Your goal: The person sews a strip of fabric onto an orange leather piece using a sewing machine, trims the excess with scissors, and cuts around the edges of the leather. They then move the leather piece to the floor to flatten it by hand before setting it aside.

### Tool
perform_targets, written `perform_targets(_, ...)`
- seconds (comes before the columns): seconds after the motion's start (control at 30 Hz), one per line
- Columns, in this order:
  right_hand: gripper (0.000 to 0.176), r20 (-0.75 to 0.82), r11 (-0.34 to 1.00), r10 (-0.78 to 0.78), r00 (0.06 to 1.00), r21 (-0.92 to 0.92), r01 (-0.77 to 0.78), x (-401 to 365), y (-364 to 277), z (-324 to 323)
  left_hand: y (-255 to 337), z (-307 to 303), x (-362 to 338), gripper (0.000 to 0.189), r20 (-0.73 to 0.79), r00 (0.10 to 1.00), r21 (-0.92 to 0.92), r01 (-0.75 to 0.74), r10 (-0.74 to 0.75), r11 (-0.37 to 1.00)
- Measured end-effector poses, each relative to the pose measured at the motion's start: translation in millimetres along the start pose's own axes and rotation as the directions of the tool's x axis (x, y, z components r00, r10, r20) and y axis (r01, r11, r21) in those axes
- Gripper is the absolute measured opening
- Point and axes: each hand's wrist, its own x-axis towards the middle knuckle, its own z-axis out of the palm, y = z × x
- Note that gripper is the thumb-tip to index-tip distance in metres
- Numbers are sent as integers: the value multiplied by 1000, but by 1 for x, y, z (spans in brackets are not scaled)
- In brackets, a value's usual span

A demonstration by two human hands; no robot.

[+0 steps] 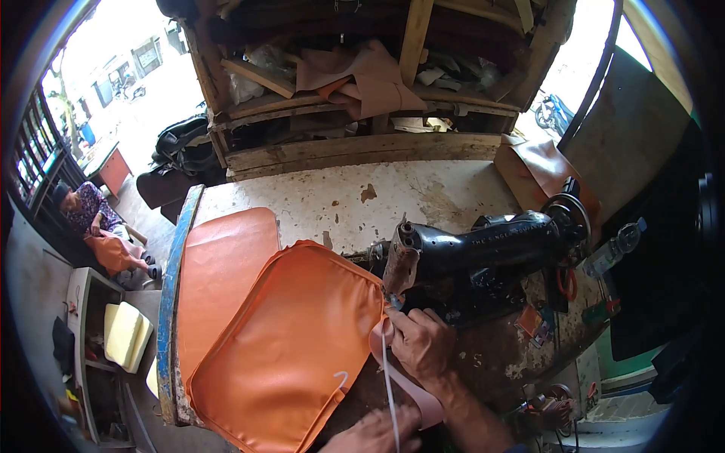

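An orange leatherette cushion cover (pixel 291 355) lies on the worn table (pixel 423 192), with its right corner under the needle of a black sewing machine (pixel 483 253). My right hand (pixel 424 346) sits just below the needle, fingers closed on a pale pink strip (pixel 411 389) along the cover's edge. My left hand (pixel 374 434) is at the bottom edge of the view, partly cut off. It pinches a thin white cord (pixel 390 377) that runs up to the needle. A second flat orange piece (pixel 223 268) lies under the cover to the left.
Wooden shelves (pixel 355 147) behind the table hold leather scraps. A brown leather piece (pixel 540 170) and a clear bottle (pixel 615 245) are at the right. Another person (pixel 98 223) sits at the far left with orange material. Yellow foam (pixel 127 334) rests on a low shelf.
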Motion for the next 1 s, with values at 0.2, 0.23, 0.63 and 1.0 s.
perform_targets(0.2, 26, -61, 997, -63, 996, 47, 66, 3, 3, -1, -87, -109, -4, 3, -356, 802, 526, -253, 480, 812)
perform_targets(0.23, 26, -65, 994, -76, 995, 73, 81, 3, 4, -1, -111, -112, -1, 11, -333, 839, 551, -197, 430, 811)
perform_targets(0.63, 24, -5, 984, -43, 999, 171, 43, 7, 3, -2, -112, -47, -9, 57, -38, 975, 721, -126, 220, 682)
perform_targets(1.0, 23, 12, 989, -119, 993, 87, 118, 3, 1, -4, -113, -50, -4, 54, -45, 947, 712, -194, 319, 675)
